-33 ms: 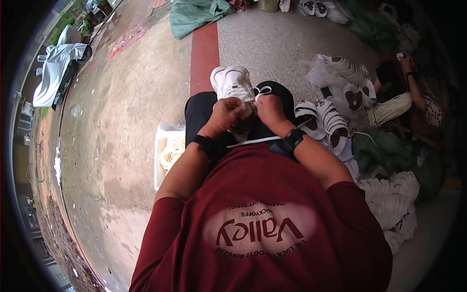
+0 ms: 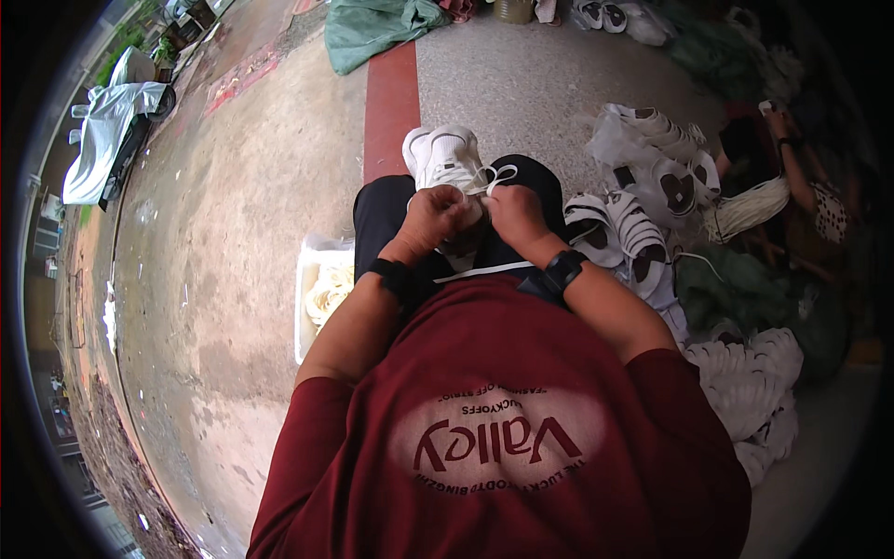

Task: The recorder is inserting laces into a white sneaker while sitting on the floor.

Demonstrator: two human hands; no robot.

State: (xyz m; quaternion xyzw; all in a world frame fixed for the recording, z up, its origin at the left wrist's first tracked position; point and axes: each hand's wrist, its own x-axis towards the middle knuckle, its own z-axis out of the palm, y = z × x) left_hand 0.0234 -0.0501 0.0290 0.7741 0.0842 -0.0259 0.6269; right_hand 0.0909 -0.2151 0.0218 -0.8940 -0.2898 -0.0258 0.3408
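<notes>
A pair of white sneakers [image 2: 449, 149] rests between my knees, toes pointing away from me. A white shoelace [image 2: 506, 173] loops up at the right of the shoe opening. Pinched at the lacing, my right hand [image 2: 518, 216] holds this lace just below the loop. My left hand [image 2: 430, 222] is closed beside it, thumb and fingers pressed together on the lace at the left. The fingers partly hide the heel end and what lies in the shoe opening.
A white tub [image 2: 304, 312] of cream laces stands left of my leg. White shoes [image 2: 641, 238] lie at the right, with more shoes piled [image 2: 745, 373] nearer. Another person's arm [image 2: 796, 172] shows at far right. A green sack [image 2: 377, 33] lies ahead; a covered motorbike [image 2: 112, 130] stands far left.
My right hand has dipped very slightly at the lace. Everything else looks the same.
</notes>
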